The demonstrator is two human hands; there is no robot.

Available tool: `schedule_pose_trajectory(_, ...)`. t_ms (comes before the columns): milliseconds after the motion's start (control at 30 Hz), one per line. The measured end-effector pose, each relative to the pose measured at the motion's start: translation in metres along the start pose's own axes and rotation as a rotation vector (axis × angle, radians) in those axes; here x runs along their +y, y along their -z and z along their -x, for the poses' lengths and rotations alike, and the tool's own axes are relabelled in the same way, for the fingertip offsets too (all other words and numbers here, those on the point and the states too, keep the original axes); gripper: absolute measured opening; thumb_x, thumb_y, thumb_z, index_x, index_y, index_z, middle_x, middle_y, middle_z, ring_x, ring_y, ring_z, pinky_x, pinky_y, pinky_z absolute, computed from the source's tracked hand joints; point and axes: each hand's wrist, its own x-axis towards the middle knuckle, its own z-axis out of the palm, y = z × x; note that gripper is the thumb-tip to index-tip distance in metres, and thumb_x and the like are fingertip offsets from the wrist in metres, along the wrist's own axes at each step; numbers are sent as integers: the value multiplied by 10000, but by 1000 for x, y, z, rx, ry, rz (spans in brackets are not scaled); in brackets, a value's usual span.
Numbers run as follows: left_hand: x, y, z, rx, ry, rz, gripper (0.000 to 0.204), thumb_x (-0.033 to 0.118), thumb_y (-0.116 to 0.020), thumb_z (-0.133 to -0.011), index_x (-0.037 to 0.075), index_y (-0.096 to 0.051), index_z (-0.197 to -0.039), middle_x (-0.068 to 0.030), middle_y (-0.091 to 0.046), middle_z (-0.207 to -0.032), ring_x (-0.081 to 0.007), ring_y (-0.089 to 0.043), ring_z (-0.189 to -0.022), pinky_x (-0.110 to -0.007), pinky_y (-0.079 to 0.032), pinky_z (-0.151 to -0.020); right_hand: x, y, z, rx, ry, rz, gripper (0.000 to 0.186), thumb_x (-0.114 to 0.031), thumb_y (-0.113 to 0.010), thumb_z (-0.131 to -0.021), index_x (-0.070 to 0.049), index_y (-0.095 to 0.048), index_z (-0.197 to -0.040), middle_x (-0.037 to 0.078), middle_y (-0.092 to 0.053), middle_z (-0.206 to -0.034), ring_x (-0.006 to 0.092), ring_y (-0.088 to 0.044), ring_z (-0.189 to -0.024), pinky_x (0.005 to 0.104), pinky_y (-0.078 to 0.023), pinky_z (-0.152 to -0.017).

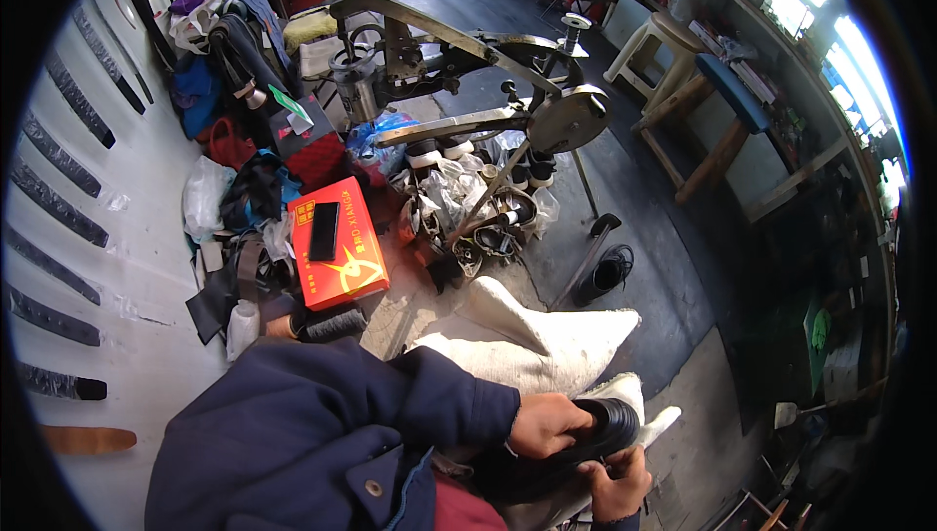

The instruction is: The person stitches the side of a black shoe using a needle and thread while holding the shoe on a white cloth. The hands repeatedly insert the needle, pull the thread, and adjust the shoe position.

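Note:
A black shoe (pixel 617 422) with a ridged end lies over my lap, on off-white cloth (pixel 527 355). My left hand (pixel 549 425), coming out of a dark blue sleeve, is closed on the upper side of the shoe, its fingertips partly hidden at the opening. Close to the shoe's near edge, my right hand (pixel 621 484) is closed in a pinch against it. Any small thing between those fingers is too small to make out. Part of the shoe is lost in dark shadow below my left hand.
Ahead stands an old metal sewing machine (pixel 468 72) with a round wheel. Bagged shoes (pixel 468 189) are heaped beneath it. A red box (pixel 340 248) bearing a black phone (pixel 324 230) is at left. A single black shoe (pixel 603 275) and a blue-topped stool (pixel 732 92) are at right.

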Motion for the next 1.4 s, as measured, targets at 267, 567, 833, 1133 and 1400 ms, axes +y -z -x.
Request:
schedule_pose_trajectory(267, 1, 5, -4, -53, 22, 50, 226, 62, -651, -876, -2, -694, -1088, -266, -711, -992, -455, -693, -973, -471, -553, -811, 28, 3, -5, 26, 130, 319, 550, -415, -979, -655, 8, -627, -658, 178, -619, -557, 373, -658, -524, 399, -500, -517)
schedule_pose_trajectory(567, 5, 8, -3, 86, 47, 259, 450, 428, -741, -964, -11, -677, -1039, -211, -711, -935, -346, -714, -912, -421, -527, -814, 58, 14, 52, 21, -186, -548, 407, -313, -738, -990, 4, -679, -1239, 41, -672, -1032, 117, -623, -757, 221, -498, -665)
schedule_pose_trajectory(833, 4, -7, -16, 165, 265, 160, 394, 346, -708, -973, -48, -702, -964, -256, -699, -828, -371, -724, -803, -448, -537, -723, 36, -27, 39, -257, 18, -1660, 461, -409, -597, -1066, -86, -445, -1358, 25, -488, -742, 95, -366, -520, 276, -326, -485)
schedule_pose_trajectory(1133, 14, -3, -20, 133, 70, -43, 512, 352, -807, -915, 12, -675, -1275, -227, -744, -1077, -364, -738, -995, -414, -562, -895, 53, -27, 80, 203, -30, -1167, 334, -259, -525, -1118, -86, -440, -846, -23, -370, -646, 45, -240, -465, 232, -190, -415)
schedule_pose_trajectory(1400, 13, -7, -35, -28, 318, 182, 325, 123, -793, -913, 4, -689, -1197, -63, -738, -978, -154, -677, -865, -331, -555, -816, 51, -59, 86, 276, -151, -1158, 524, -431, -545, -1106, -96, -440, -717, -8, -365, -587, 75, -263, -464, 268, -201, -437)
